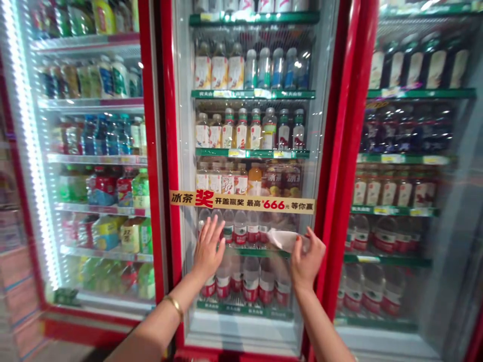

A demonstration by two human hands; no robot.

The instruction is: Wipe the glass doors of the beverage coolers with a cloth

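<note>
A red-framed drinks fridge stands in front of me, its glass door [249, 125] shut. My left hand [208, 250] lies flat on the lower glass, fingers spread. My right hand [306, 261] is closed on a crumpled white cloth [284, 238] and presses it against the glass, just below a yellow sticker strip [241, 201] with red and black print. Behind the glass, water bottles [241, 229] with red labels fill the lower shelves, and juice and tea bottles fill the upper ones. A gold bracelet [174, 304] circles my left wrist.
A second fridge [94, 151] with bright strip lighting stands to the left, stocked with colourful bottles. A third fridge [407, 176] on the right holds dark and red-labelled bottles. Red door frames [341, 151] separate the units.
</note>
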